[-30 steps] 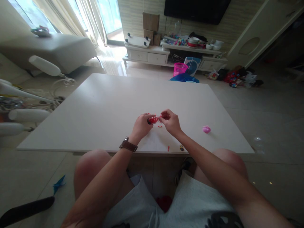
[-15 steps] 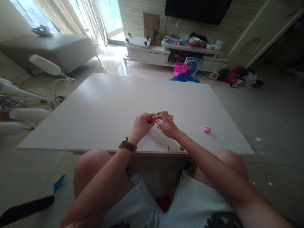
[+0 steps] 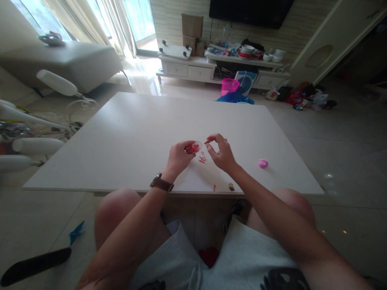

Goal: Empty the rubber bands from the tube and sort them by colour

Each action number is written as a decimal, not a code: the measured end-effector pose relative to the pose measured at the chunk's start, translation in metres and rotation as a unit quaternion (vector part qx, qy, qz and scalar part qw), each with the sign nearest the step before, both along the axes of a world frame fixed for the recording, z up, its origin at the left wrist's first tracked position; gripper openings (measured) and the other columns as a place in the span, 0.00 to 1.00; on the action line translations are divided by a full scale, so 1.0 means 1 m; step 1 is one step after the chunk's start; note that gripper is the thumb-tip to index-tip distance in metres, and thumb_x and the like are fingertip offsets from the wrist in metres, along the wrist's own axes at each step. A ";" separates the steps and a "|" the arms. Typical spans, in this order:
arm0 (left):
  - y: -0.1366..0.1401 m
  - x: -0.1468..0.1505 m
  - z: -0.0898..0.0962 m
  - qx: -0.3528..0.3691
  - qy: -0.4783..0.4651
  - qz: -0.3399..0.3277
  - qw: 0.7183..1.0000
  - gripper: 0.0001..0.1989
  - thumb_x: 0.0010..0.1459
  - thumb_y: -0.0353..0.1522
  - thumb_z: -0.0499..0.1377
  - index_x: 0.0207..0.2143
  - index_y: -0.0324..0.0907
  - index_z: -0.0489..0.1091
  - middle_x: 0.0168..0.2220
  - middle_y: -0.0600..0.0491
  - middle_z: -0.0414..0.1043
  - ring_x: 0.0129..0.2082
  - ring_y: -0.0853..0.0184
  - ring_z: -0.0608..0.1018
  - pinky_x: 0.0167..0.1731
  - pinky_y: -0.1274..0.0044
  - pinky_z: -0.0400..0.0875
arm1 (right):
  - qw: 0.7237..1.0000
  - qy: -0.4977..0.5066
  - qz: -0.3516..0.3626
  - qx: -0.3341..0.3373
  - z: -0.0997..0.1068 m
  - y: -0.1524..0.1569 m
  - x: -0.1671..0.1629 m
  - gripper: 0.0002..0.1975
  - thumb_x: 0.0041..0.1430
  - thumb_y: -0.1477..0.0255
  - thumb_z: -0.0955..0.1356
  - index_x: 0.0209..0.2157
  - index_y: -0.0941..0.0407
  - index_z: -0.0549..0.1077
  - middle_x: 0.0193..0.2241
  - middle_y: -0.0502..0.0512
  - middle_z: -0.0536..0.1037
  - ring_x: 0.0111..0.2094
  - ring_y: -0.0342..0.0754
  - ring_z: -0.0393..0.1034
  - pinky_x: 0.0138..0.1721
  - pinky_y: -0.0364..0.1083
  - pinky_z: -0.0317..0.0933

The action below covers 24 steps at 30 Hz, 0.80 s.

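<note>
The small clear jar (image 3: 195, 147) should be light and stiff, smooth enough to slip in a loose grip, and perhaps brittle if it is glass, though I cannot tell glass from plastic here; the best hold looks to be around the body, towards the base, leaving the rim free. The red pieces (image 3: 192, 149) inside look thin and light, so I would expect them to slide out easily at a steep tilt. The jar is above the near half of the table (image 3: 145, 133), in the left hand (image 3: 178, 157), whose fingers are wrapped around its body, lying tilted with the mouth towards the right hand (image 3: 224, 155). The right hand's thumb and forefinger curve into a parted C just beside that mouth, without touching it; whether a tiny piece sits at the tips I cannot tell. The jar looks see-through and rounded, pale at the rim and red lower down where the pieces are packed. Below it lie some loose red strips (image 3: 202, 161), with another red strip (image 3: 214, 187) and a yellow-and-dark figure (image 3: 231, 187) near the table's edge, and a round pink thing (image 3: 263, 163) further right
</note>
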<state>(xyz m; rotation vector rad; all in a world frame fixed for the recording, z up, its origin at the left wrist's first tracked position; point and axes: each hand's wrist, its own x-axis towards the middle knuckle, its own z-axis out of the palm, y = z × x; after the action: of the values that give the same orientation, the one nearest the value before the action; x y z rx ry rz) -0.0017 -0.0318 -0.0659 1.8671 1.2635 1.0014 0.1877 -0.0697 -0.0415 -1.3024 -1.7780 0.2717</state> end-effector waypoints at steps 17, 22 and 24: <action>0.007 -0.013 0.007 -0.026 -0.071 0.052 0.996 0.20 0.46 0.25 0.65 0.44 0.43 0.80 0.39 0.51 0.83 0.39 0.64 0.82 0.44 0.73 0.78 | 0.779 -0.339 0.257 -0.461 -0.032 -0.019 0.015 0.05 0.45 0.78 0.77 0.26 0.56 0.79 0.29 0.51 0.79 0.29 0.45 0.68 0.29 0.43 0.56; 0.008 -0.017 0.013 -0.027 -0.082 0.074 0.994 0.20 0.45 0.25 0.66 0.44 0.43 0.80 0.38 0.51 0.82 0.40 0.63 0.83 0.45 0.71 0.78 | 0.848 -0.305 0.246 -0.358 -0.030 -0.009 0.014 0.05 0.53 0.80 0.72 0.26 0.57 0.76 0.33 0.53 0.77 0.31 0.44 0.68 0.33 0.42 0.57; 0.009 -0.018 0.015 -0.024 -0.082 0.079 0.993 0.20 0.46 0.25 0.66 0.44 0.42 0.80 0.38 0.51 0.82 0.40 0.63 0.83 0.44 0.71 0.78 | 0.905 -0.257 0.184 -0.287 -0.034 -0.002 0.016 0.06 0.56 0.82 0.69 0.29 0.57 0.75 0.34 0.53 0.76 0.32 0.44 0.67 0.35 0.43 0.58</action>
<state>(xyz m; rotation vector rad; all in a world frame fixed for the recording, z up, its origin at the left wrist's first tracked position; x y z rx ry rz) -0.0196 -0.0227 -0.0514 1.6327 1.3384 1.1720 0.2033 -0.0717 -0.0756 -1.5222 -2.5258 0.7682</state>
